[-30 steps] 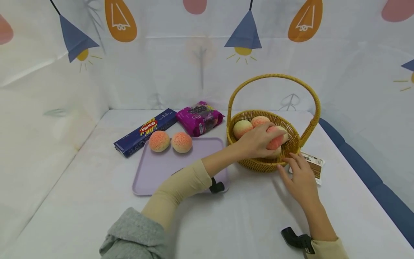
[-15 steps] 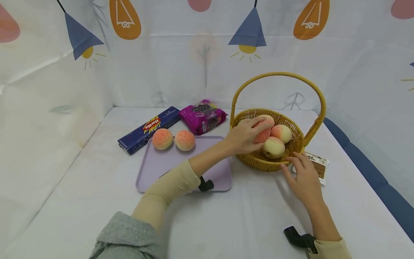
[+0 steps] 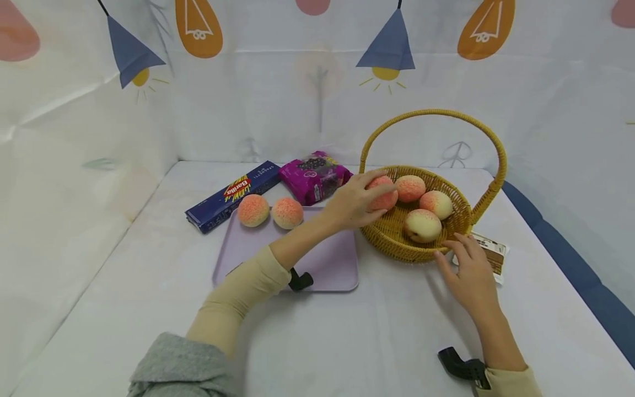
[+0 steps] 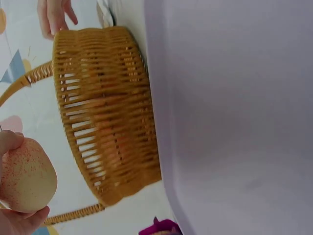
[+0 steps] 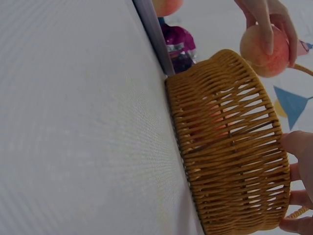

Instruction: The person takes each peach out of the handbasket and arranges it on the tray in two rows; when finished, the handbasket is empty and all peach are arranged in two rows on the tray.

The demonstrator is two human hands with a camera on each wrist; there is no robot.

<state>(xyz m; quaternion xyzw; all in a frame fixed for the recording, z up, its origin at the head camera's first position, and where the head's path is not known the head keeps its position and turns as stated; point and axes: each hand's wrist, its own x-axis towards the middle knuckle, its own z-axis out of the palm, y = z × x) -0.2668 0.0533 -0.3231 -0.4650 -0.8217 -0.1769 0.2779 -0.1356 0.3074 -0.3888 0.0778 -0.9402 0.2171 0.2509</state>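
My left hand (image 3: 353,203) grips a pink peach (image 3: 383,193) over the left rim of the wicker basket (image 3: 397,251). In the left wrist view, fingers and thumb pinch that peach from two sides, above the rim. My right hand (image 3: 470,275) rests its fingertips and thumb on the basket's front right rim, also seen in the right wrist view. Inside the basket lie a back peach (image 3: 410,188), a right peach (image 3: 436,205) and a front peach (image 3: 423,226). What lies behind the held peach is hidden. Two more peaches (image 3: 253,210) sit side by side on the lilac tray (image 3: 327,270).
Behind the tray lie a blue Barilla spaghetti box (image 3: 233,196) and a purple snack bag (image 3: 316,177). A small brown-and-white packet (image 3: 495,257) lies right of the basket, partly under my right hand. The basket's tall handle (image 3: 436,112) arches above it.
My left hand has lifted the peach from among the others and moved left to the basket's rim, uncovering the peaches in the middle. The right hand keeps its place on the rim.
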